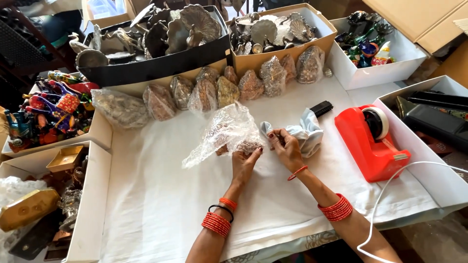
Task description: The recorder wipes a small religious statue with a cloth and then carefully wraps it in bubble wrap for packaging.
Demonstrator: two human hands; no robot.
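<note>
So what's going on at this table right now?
A person sits at a white-covered table. The left hand holds a small ornament half inside a clear plastic bag; the right hand pinches a pale cloth. A row of already bagged ornaments lines the far edge, boxes of metal figures stand behind, and a red tape dispenser sits to the right.

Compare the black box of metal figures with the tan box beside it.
The black box is dark and wider, and sits at the left; the tan box is light brown and narrower, and sits at the right. The black box's figures look larger and rise above its rim. Both are open and hold grey metal figures.
</note>
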